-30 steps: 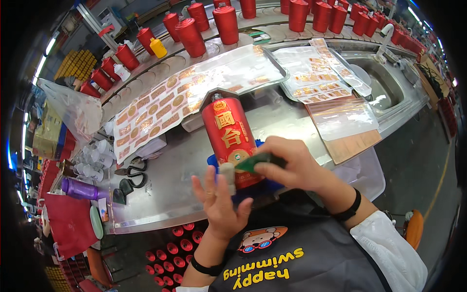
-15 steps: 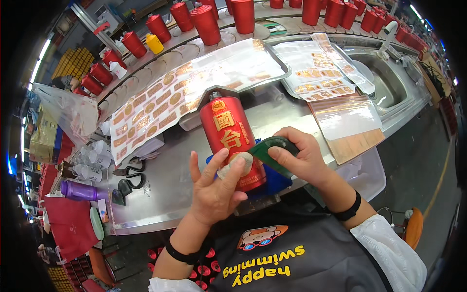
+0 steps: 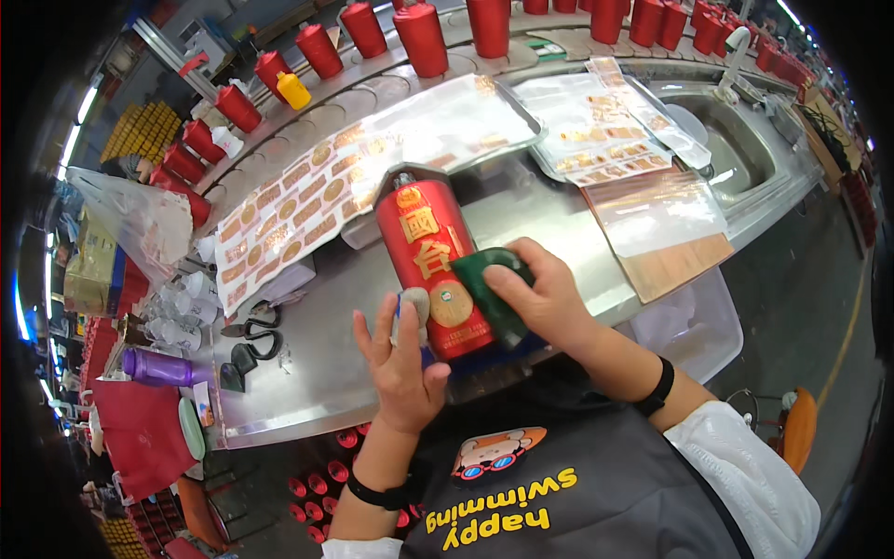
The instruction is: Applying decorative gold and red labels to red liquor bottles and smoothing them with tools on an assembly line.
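A red bottle (image 3: 419, 219) with gold characters lies in front of me, its neck pointing away, on a grey cradle (image 3: 400, 171). A round gold label (image 3: 452, 304) sits on its lower front. My right hand (image 3: 545, 289) grips a dark green scraper (image 3: 498, 293), which lies against the bottle's right side and covers part of it. Beside the bottle's lower left edge is my left hand (image 3: 400, 363), fingers spread, with a pale wrap (image 3: 415, 307) on a fingertip. Whether that fingertip touches the bottle is unclear.
Beyond the bottle lie a sheet of gold stickers (image 3: 307, 200) and a tray with more stickers (image 3: 596, 121). Black scissors (image 3: 261, 331) and a purple bottle (image 3: 156, 366) are at left. A board (image 3: 670, 270) and a sink (image 3: 745, 158) stand right. Red bottles (image 3: 421, 39) line the conveyor behind.
My left hand has moved left off the bottle's front, uncovering the round gold label. My right hand has brought the scraper left and flatter against the bottle. The conveyor's red bottles have shifted right.
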{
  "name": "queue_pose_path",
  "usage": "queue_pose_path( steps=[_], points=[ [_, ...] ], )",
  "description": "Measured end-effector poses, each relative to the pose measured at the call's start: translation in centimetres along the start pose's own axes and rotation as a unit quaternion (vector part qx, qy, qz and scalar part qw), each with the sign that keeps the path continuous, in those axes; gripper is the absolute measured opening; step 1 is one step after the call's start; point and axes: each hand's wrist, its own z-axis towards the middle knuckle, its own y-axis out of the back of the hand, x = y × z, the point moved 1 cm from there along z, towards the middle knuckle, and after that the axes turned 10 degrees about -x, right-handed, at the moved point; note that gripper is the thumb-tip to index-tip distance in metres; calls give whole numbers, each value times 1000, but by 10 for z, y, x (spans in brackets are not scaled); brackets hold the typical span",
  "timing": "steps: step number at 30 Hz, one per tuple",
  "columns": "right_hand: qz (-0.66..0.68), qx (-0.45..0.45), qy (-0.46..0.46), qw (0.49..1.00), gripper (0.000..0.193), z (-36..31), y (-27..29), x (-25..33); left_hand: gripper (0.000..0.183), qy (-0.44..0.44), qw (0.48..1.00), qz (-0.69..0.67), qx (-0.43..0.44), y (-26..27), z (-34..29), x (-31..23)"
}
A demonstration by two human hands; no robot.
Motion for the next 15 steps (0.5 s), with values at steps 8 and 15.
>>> queue_pose_path(
  steps=[8,15],
  points=[
    [-17,87,50,995,21,29,18,21,64,-91,992,-15,82,7,22,-8],
    [-68,81,134,985,24,53,17,21,58,-125,990,1,61,-6,70,28]
  ],
)
